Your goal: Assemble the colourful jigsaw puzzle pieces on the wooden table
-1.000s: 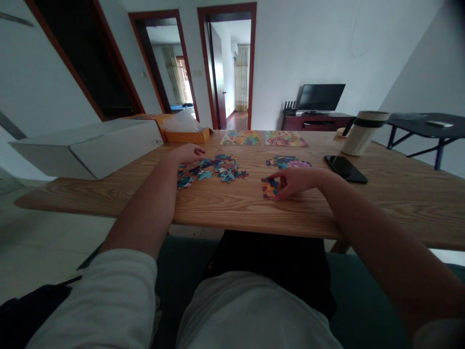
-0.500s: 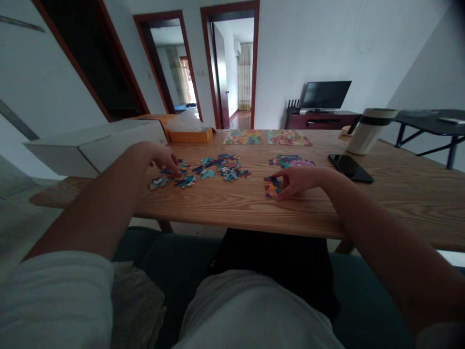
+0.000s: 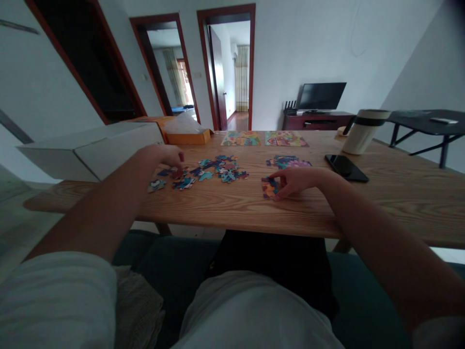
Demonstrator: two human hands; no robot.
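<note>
My left hand [image 3: 169,156] hovers just over the left end of a spread of loose jigsaw pieces [image 3: 228,169], its fingers slightly apart and pointing down; no piece shows in them. Beneath the fingers lies a reddish piece [image 3: 178,173], with blue pieces around it. My right hand [image 3: 293,181] grips a small orange and purple block of joined jigsaw pieces [image 3: 269,188] between thumb and fingers, flat on the table. Right behind that hand lies a further group of blue and pink pieces [image 3: 285,161], partly covered by it.
Two colourful picture sheets [image 3: 240,138] lie at the table's far side. An orange box [image 3: 189,137] with clear plastic and a white carton [image 3: 94,145] stand at left. A black phone [image 3: 347,168] and a white tumbler [image 3: 364,133] are on the right.
My left hand has lifted slightly off the pieces, uncovering the reddish one. My right hand stays on the orange and purple block. The whole view has shifted slightly.
</note>
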